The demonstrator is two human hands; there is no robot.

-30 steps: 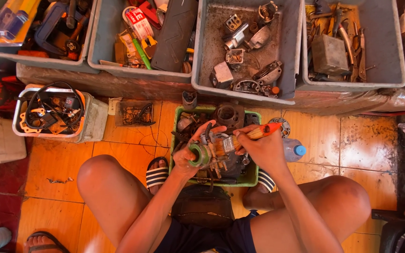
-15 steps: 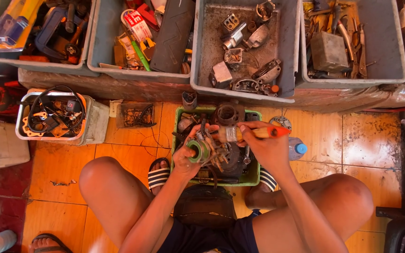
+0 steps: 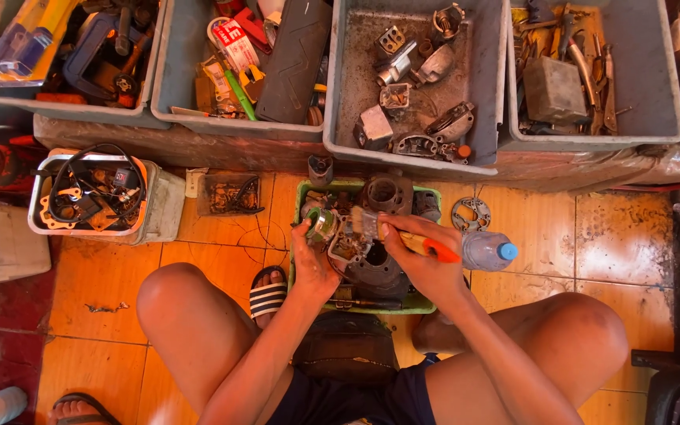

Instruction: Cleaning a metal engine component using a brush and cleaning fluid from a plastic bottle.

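Note:
I sit over a green tray (image 3: pixel 426 303) on the floor that holds greasy engine parts, among them a round cylinder (image 3: pixel 388 193). My left hand (image 3: pixel 312 260) grips a small round metal part (image 3: pixel 322 224) above the tray's left side. My right hand (image 3: pixel 426 264) holds a brush with an orange handle (image 3: pixel 434 249), its bristles resting on a metal engine casing (image 3: pixel 353 242) in the tray's middle. Both hands are close together, a few centimetres apart.
Grey bins (image 3: pixel 482 161) of metal parts and tools line the top edge. A plastic bottle with a blue cap (image 3: pixel 488 251) lies right of the tray. A white tub of cables (image 3: pixel 155 224) stands at left, a gasket (image 3: pixel 471 214) on the orange tiles. My knees flank the tray.
The brush in my right hand has swung left and down onto the casing. My left hand with the round part has shifted slightly towards the tray's upper left.

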